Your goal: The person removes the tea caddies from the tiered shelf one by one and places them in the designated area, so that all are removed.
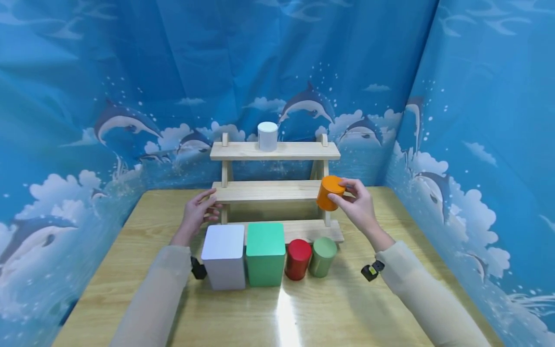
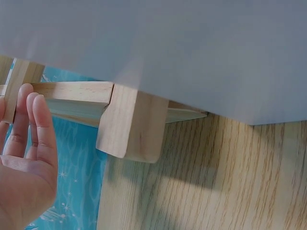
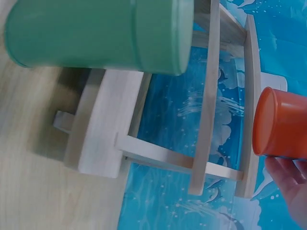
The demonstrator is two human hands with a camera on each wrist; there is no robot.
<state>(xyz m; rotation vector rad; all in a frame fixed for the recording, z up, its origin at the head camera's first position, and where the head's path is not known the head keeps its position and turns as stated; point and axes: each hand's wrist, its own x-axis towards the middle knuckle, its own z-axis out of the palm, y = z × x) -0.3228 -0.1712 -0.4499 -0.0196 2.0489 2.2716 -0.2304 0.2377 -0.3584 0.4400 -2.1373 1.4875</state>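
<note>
My right hand (image 1: 359, 205) grips an orange cylindrical tin (image 1: 330, 193) between thumb and fingers, in front of the right end of the middle shelf in the head view. In the right wrist view, the fingers (image 3: 288, 179) lie along the tin's side. My left hand (image 1: 198, 214) is at the left end of the wooden three-tier stand's middle shelf (image 1: 264, 191). Its fingers (image 2: 45, 127) are mostly straight, with the fingertips right at the wood. A white cylindrical tin (image 1: 267, 137) stands upright on the top shelf (image 1: 303, 151).
Along the stand's front are a white box (image 1: 223, 260), a green box (image 1: 265, 255), a red tin (image 1: 297, 260) and a light green tin (image 1: 323, 258). They partly hide the bottom shelf (image 1: 310, 231). Blue dolphin-print curtains (image 1: 208, 62) enclose the wooden table (image 1: 347, 313).
</note>
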